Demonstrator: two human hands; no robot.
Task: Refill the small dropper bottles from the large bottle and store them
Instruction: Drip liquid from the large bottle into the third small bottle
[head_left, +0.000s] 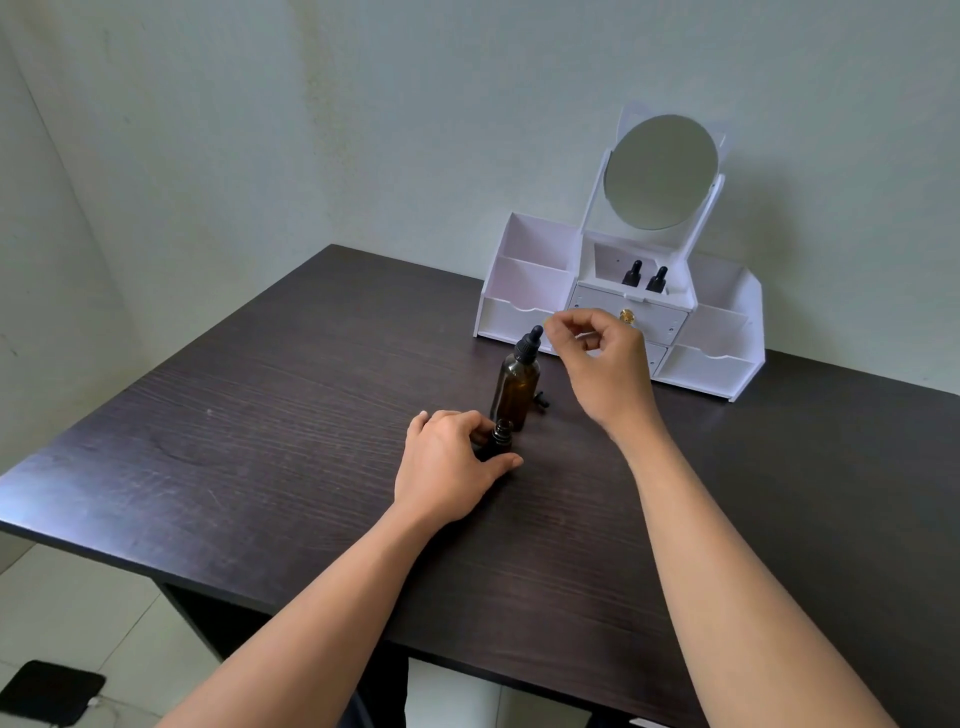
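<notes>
Large bottle (514, 387), amber glass with a black dropper cap, stands upright near the middle of the dark table (260, 415) in the head view. Just in front of it stands an uncapped small dropper bottle (501, 436), gripped by the left hand (447, 462) with fingers and thumb curled round it. The right hand (602, 364) hovers above, fingers curled, its thumb and forefinger tips right beside the large bottle's rubber bulb; whether they pinch it cannot be told. A small black cap (540, 400) lies just behind the large bottle. Two more capped dropper bottles (632, 274) stand in the middle compartment of the white organizer (524, 280), below its round mirror (661, 171).
</notes>
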